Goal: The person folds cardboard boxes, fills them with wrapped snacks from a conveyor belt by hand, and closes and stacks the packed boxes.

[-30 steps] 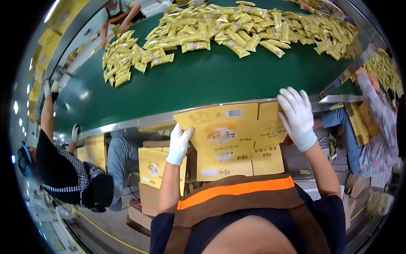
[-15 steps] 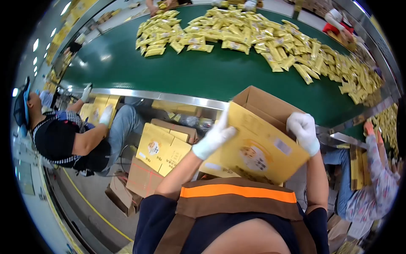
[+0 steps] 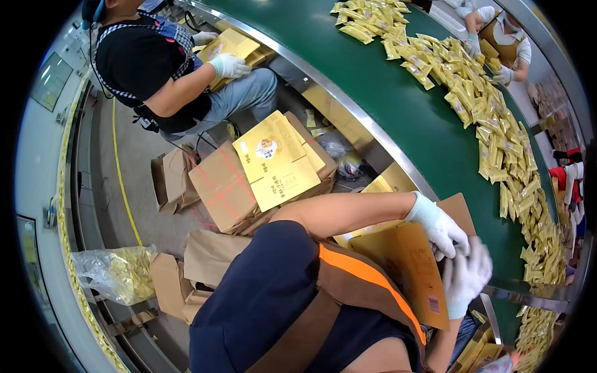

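By the belt (image 3: 373, 93) | carton (image 3: 401, 248), barcode (image 3: 433, 304) unreadable | left hand (image 3: 438, 227), right hand (image 3: 469, 273) meet against it; grip unclear

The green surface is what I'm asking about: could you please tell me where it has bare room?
The green surface shows a bare strip between its metal rim and the yellow packets. It is crowded where those packets lie, and the carton, left hand and right hand block part of the near edge.

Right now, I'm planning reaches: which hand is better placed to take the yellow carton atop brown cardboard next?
Probably the left hand: it is nearer the yellow carton than the right hand, though both are at the box.
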Tool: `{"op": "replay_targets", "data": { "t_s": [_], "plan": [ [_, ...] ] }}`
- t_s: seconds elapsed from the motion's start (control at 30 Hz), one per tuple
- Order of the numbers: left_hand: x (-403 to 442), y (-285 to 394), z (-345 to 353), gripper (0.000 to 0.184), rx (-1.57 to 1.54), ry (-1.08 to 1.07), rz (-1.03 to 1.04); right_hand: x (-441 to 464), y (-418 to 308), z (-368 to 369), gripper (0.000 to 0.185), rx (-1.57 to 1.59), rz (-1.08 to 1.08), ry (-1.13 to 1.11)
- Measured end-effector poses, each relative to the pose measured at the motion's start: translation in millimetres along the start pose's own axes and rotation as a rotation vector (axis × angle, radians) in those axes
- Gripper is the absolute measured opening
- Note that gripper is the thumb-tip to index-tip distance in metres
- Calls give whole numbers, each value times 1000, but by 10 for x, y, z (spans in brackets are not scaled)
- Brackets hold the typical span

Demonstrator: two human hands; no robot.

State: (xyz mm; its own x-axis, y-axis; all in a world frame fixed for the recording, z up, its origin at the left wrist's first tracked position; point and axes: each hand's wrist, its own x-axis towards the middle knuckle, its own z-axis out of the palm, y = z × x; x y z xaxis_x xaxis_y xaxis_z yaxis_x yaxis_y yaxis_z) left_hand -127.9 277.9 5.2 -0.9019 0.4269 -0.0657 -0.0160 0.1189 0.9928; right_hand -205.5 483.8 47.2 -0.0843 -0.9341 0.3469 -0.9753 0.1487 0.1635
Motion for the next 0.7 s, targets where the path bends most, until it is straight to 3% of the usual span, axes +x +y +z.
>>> {"op": "replay_targets", "data": {
  "t_s": [0.03,0.07,0.17,0.2,0.23,0.3,0.37,0.43,0.47,0.53,0.57,0.63,0.7],
  "plan": [
    [-30,-37,22,56,5,31,18,33,-40,-72,40,-167,87,75],
    [-68,-64,46,58,10,62,32,-126,40,57,51,60,233,113],
    [-228,18,51,62,-380,-151,54,-251,-107,-103,41,263,252,102],
    [-296,173,30,58,-389,-229,-72,-479,98,106,34,348,211,-83],
    [-340,356,57,57,-130,-226,35,-489,23,50,32,388,216,-222],
    [-383,716,146,56,386,-215,250,-617,136,176,38,420,121,-58],
    [-149,864,329,77,940,-34,-176,-818,234,378,39,646,473,-44],
    [26,490,154,86,914,177,-19,-892,262,375,39,804,743,-8],
    [27,292,91,89,1087,376,96,-822,174,332,40,963,847,197],
    [-19,10,-46,84,906,327,-125,-586,-95,216,42,1263,1092,595],
    [-93,-42,-113,81,792,327,-240,-760,12,372,43,1282,1070,661],
    [-356,-30,-238,73,695,443,-221,-1180,176,776,49,1451,1181,387],
    [-441,-303,-403,64,451,563,-120,-1484,144,1061,58,1471,1386,330]
  ]
}}
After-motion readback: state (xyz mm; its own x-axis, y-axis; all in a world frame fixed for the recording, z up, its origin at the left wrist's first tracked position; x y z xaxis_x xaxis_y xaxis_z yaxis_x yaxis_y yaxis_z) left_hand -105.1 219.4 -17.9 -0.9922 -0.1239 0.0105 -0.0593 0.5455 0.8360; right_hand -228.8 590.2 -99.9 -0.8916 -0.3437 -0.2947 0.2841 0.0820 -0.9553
